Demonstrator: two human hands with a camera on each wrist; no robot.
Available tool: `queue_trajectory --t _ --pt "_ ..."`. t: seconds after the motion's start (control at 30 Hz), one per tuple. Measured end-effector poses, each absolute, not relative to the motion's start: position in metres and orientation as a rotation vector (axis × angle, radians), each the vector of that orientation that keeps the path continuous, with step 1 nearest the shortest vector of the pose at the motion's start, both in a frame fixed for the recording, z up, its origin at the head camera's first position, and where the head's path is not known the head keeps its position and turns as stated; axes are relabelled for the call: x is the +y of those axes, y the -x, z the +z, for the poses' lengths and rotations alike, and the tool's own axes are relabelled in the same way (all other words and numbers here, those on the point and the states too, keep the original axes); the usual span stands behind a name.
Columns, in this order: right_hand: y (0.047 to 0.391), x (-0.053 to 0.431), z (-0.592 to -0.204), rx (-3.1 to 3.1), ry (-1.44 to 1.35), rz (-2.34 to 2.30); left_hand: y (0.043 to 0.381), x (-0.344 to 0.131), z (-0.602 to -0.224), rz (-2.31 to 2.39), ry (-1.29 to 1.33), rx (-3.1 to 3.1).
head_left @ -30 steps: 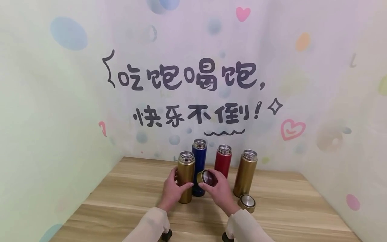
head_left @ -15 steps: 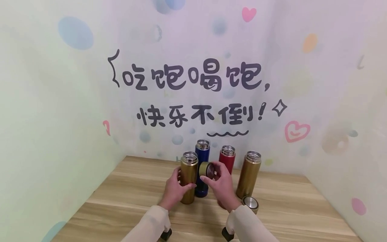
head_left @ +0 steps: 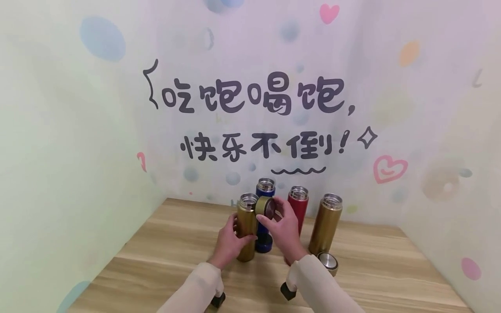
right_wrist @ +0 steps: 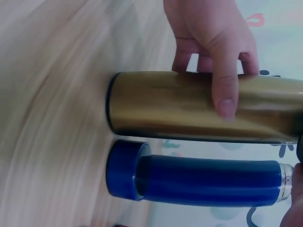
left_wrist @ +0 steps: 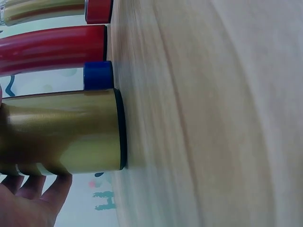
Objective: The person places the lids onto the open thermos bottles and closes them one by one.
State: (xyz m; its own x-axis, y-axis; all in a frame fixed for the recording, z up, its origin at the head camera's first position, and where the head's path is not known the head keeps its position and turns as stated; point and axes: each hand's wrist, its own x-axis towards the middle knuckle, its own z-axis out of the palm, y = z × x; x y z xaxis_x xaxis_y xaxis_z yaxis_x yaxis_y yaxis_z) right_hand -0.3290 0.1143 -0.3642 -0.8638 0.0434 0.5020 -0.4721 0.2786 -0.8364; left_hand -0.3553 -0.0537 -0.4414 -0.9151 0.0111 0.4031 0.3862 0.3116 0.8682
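Moved since the earlier frames: first gold cap (head_left: 266, 208), raised from beside the body of the first gold bottle (head_left: 246, 231) to the level of its neck.

Bottles: 4, all upright on the wood-grain tabletop (head_left: 156, 256), all uncapped, steel necks showing; contents cannot be made out. First gold bottle: base on the tabletop, gripped by the left hand (head_left: 230, 242), fingers curled round it and thumb across the near side. Reckoned from it: blue bottle (right_wrist: 213, 179), 1, at 1 o'clock, just beside; red bottle (head_left: 299, 212), 1, at 2 o'clock; second gold bottle (head_left: 325, 226), at 3 o'clock, well apart.

Caps: 4. First gold cap: pinched between thumb and fingers of the right hand (head_left: 287, 230), tipped on its side, steel disc towards 3 o'clock; whether it touches the neck cannot be told. Second gold cap (head_left: 328, 262): at 5 o'clock from the second gold bottle, near its base, steel disc uppermost. Blue cap (right_wrist: 125, 170): at 6 o'clock from the blue bottle, hollow side up, dark within. Red cap (left_wrist: 98, 12): on the tabletop, mostly hidden by the right arm in the head view
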Motion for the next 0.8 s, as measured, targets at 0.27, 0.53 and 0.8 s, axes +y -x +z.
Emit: queue_trajectory --t 0.27,0.53,0.8 --pt "0.337 0.101 -0.349 -2.138 -0.424 1.507 0.353 -0.053 -0.438 -1.612 0.327 -2.279" --pt "0.341 0.101 -0.341 -2.159 -0.42 1.479 0.353 -0.052 -0.441 -1.612 0.351 -2.273" --pt "0.344 0.094 -0.332 -2.172 -0.488 1.531 0.354 -0.051 -0.443 -1.609 0.358 -2.245"
